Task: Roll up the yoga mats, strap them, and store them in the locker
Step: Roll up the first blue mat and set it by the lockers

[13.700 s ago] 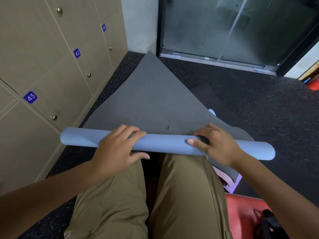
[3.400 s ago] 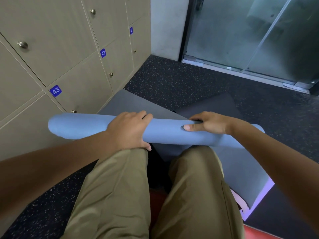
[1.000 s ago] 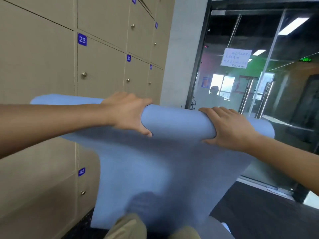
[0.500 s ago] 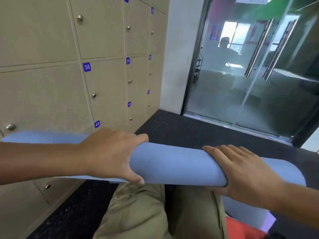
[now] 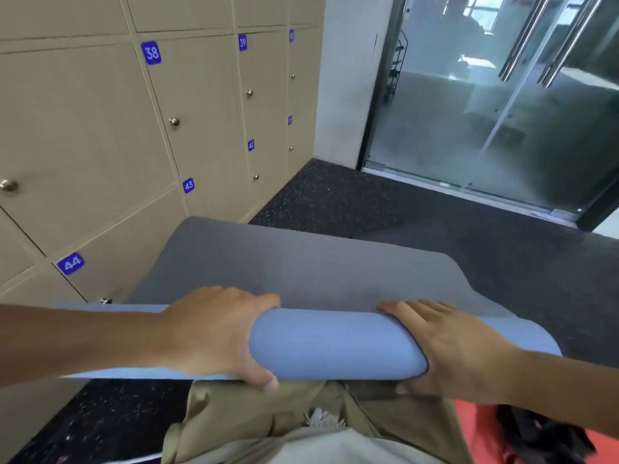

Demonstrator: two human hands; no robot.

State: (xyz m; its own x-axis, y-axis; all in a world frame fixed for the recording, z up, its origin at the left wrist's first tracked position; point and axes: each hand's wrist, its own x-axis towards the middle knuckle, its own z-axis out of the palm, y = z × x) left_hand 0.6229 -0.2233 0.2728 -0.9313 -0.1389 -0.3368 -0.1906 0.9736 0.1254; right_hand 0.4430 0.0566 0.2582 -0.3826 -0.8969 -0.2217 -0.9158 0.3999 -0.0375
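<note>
Wall of beige lockers [image 5: 100, 128] with blue number plates at left, above dark speckled floor [image 5: 351, 199]; glass doors [image 5: 502, 105] at rear. Yoga mat [image 5: 335, 343], blue outside and grey inside, held across the person's lap, its rolled part between the hands and a grey flap extending forward above the floor. Left hand [image 5: 214, 336] curled round the roll, thumb beneath; right hand [image 5: 452, 346] wrapped over the roll, fingers laid on top
</note>
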